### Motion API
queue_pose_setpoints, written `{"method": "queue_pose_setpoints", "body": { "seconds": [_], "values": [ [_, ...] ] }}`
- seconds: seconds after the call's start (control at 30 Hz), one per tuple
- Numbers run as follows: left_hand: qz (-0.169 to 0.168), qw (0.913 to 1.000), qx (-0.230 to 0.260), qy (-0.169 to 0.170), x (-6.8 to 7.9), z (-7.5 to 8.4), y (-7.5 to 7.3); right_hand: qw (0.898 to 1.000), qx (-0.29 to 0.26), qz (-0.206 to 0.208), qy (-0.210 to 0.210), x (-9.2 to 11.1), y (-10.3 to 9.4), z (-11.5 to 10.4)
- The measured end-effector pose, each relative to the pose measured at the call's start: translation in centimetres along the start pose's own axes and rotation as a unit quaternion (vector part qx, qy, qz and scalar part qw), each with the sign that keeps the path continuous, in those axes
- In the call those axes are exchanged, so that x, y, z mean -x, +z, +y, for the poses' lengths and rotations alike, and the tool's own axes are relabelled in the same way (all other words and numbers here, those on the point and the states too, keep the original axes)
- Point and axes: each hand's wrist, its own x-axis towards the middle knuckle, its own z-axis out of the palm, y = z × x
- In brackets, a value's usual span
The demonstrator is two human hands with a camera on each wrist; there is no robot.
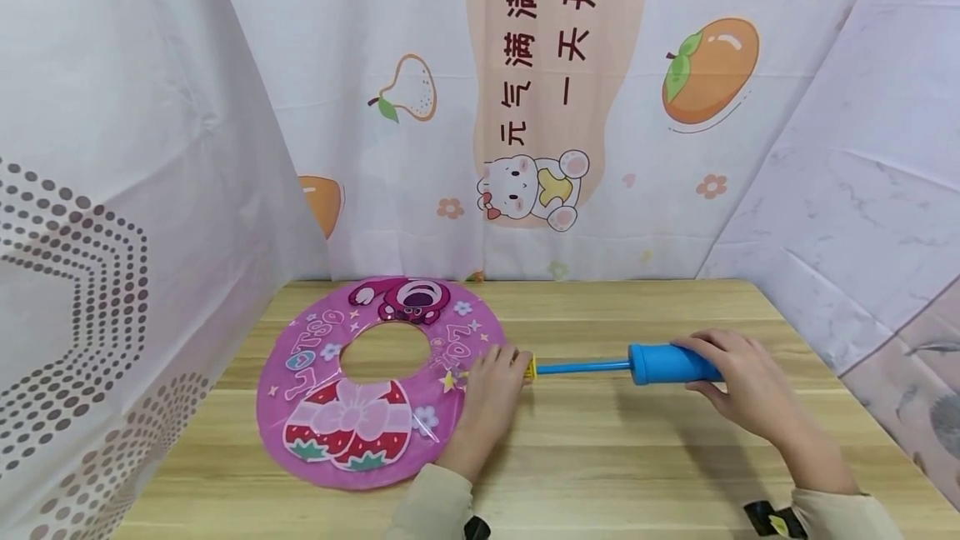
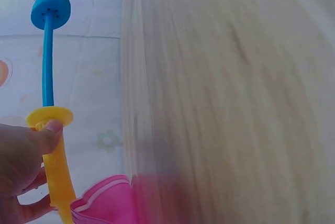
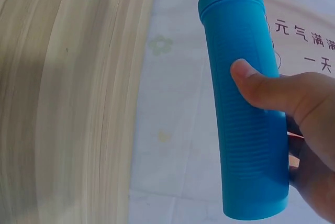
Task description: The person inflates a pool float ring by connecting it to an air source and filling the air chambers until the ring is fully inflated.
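Observation:
A pink inflatable swim ring [image 1: 300, 357] with strawberry and bear prints lies on the left of the table. At its right edge my left hand [image 1: 492, 382] grips the yellow end [image 2: 60, 174] of a hand air pump, thumb just below the yellow flange. The yellow tip meets the pink ring in the left wrist view; the exact joint is hidden. My right hand [image 1: 746, 382] holds the pump's blue ribbed barrel [image 3: 243, 103], fingers wrapped round it. Between the two hands a thin blue rod [image 1: 585, 367] shows, drawn out of the barrel.
The wooden table [image 1: 600, 457] runs back to a white printed curtain [image 1: 420, 7]. Fabric walls stand at the left [image 1: 135, 107] and right [image 1: 862, 190] sides.

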Motion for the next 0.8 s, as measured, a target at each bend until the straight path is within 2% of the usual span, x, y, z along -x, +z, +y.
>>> {"method": "queue_pose_setpoints", "body": {
  "seconds": [0.23, 0.53, 0.8],
  "values": [
    [-0.012, 0.9998, 0.006, -0.013, -0.5, -0.1, -0.4, 1.000, 0.002, -0.005, -0.004, -2.0, 1.4, -1.7],
    [-0.017, 0.9996, 0.015, -0.018, -0.5, 0.3, -0.1, 1.000, 0.003, -0.013, -0.015, -3.9, 4.0, -5.3],
    [-0.002, 0.9996, 0.023, -0.016, -0.4, 0.7, 0.0, 1.000, -0.009, -0.025, -0.009, -4.8, 5.3, -7.7]
  ]
}}
